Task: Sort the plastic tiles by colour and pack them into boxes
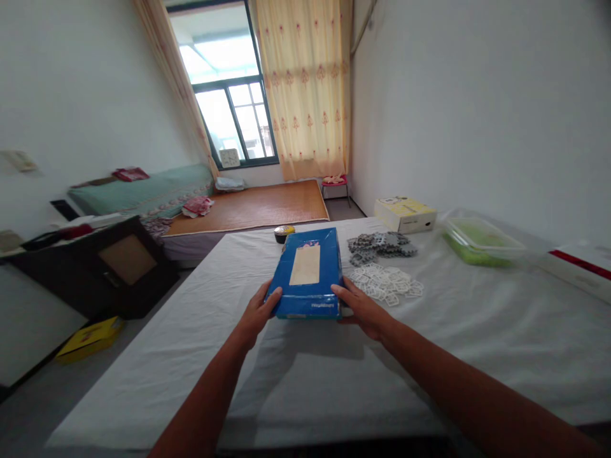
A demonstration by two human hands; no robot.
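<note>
A flat blue box (309, 270) with a tan label lies lengthwise on the white-covered table (200, 356), in the middle of the view. My left hand (256, 313) grips its near left corner, thumb on top. My right hand (363, 308) holds the near right corner, fingers curled along the side. Just right of the box lie a heap of small white square pieces (386, 283) and, farther back, a heap of grey pieces (379, 246).
A small dark round tin (284, 233) sits behind the box. A white and yellow carton (405, 214), a clear tub with green contents (480, 243) and a white box with a red stripe (580, 261) stand at right. Left of the table: dark furniture (119, 267), a yellow box (90, 338) on the floor.
</note>
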